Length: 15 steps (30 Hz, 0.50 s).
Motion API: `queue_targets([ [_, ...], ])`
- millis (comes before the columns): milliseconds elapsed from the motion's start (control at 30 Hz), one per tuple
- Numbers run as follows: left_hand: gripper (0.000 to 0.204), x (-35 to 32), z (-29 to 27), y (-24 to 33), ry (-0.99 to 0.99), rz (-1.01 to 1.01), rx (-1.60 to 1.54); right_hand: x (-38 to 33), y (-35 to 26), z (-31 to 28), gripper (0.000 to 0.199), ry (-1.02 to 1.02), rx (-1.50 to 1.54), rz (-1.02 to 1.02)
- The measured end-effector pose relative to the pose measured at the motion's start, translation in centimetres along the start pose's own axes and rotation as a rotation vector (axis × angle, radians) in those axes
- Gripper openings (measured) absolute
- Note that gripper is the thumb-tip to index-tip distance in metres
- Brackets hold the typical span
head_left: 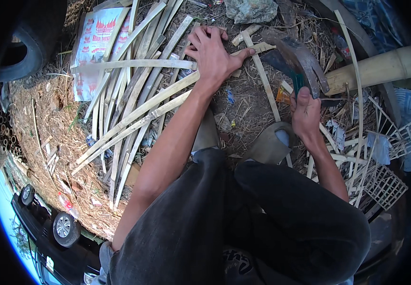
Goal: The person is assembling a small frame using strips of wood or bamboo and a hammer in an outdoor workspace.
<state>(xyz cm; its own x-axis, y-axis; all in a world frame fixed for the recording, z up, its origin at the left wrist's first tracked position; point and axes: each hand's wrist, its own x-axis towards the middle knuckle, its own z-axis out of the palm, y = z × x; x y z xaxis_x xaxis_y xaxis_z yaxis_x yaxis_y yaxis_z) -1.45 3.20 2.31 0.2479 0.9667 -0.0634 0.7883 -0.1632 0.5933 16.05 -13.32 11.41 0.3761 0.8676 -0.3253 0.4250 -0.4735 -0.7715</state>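
Left hand (211, 53) pressed flat on stiff, light bamboo strips (134, 114); right hand (306, 113) clenched round heavy cleaver (300, 64), best held low on handle

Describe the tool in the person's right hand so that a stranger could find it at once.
Start at the thick pale bamboo pole at the upper right. Below its left end, the right hand grips a broad curved dark metal chopping blade by its green handle, the only metal thing among the bamboo strips.

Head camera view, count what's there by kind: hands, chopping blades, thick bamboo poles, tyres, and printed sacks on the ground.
Hands: 2, left hand on the bamboo strips, right hand gripping the blade
Chopping blade: 1
Thick bamboo pole: 1
Tyre: 1
Printed sack: 1
Total: 6
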Motion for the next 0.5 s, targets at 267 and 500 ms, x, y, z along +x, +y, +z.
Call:
queue_targets([
  [267,0.053,-1.0,-0.6,-1.0,-0.033,0.224,0.050,-1.5,3.2,0.1,0.070,-0.065,-0.022,0.181],
  [500,0.053,-1.3,-0.8,-1.2,0.002,0.246,0.097,-0.1,2.5,0.0,0.073,-0.002,-0.063,0.213],
])
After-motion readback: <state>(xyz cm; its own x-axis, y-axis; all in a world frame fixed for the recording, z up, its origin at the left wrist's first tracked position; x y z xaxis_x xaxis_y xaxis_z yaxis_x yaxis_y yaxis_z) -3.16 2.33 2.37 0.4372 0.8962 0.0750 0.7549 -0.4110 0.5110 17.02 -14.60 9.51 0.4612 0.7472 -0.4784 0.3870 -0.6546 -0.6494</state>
